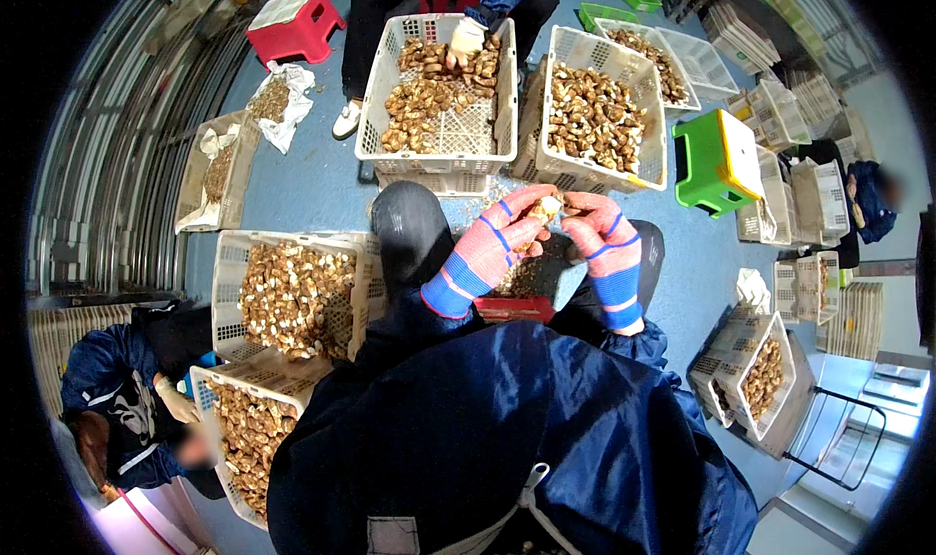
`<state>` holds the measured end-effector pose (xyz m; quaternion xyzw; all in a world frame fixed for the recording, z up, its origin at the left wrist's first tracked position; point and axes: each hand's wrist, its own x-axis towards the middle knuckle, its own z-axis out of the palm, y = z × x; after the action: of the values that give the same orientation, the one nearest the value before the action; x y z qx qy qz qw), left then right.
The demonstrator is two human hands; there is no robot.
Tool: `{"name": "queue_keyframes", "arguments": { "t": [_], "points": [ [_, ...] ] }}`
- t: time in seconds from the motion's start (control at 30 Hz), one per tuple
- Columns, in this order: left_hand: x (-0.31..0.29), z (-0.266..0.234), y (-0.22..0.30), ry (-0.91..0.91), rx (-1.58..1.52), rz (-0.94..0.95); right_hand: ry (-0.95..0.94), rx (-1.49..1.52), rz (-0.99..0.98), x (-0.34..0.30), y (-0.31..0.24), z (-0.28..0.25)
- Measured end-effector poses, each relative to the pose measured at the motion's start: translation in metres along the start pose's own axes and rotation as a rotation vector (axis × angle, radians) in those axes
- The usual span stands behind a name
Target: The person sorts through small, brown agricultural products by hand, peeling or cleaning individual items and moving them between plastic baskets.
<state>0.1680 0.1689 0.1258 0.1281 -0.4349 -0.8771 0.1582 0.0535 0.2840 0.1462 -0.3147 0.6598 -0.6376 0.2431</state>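
Note:
My hands, in pink work gloves with blue bands, meet over my lap in front of the crates. In my left hand (499,235) a brown mushroom (549,207) is gripped, its pale cut face showing at the fingertips. My right hand (606,245) is closed close beside it, thumb and fingers pinched together; whatever they hold is too small to make out. Straight ahead stands a white crate (369,116) partly filled with brown mushrooms (417,114). To its right, another white crate (655,131) is heaped with mushrooms (593,116).
Across from me a person's gloved hand (466,42) reaches into the front crate. Mushroom crates (226,292) stand at my left, where another person (122,399) sits. A green stool (704,160) is on the right, a red stool (310,30) at far left. A wheeled cart (801,409) holds crates.

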Motion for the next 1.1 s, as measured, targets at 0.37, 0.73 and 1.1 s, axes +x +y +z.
{"name": "queue_keyframes", "arguments": {
  "t": [0.37, 0.73, 1.1],
  "points": [
    [-0.002, 0.003, -0.005, 0.057, 0.564, 0.125, -0.037, -0.018, 0.122, 0.004, -0.004, -0.003],
    [0.0, 0.01, 0.002, 0.075, 0.291, -0.001, 0.028, 0.155, 0.179, 0.004, 0.015, -0.016],
    [0.0, 0.003, -0.01, 0.014, -0.051, -0.082, -0.013, -0.117, -0.168, -0.004, -0.005, 0.004]
  ]
}}
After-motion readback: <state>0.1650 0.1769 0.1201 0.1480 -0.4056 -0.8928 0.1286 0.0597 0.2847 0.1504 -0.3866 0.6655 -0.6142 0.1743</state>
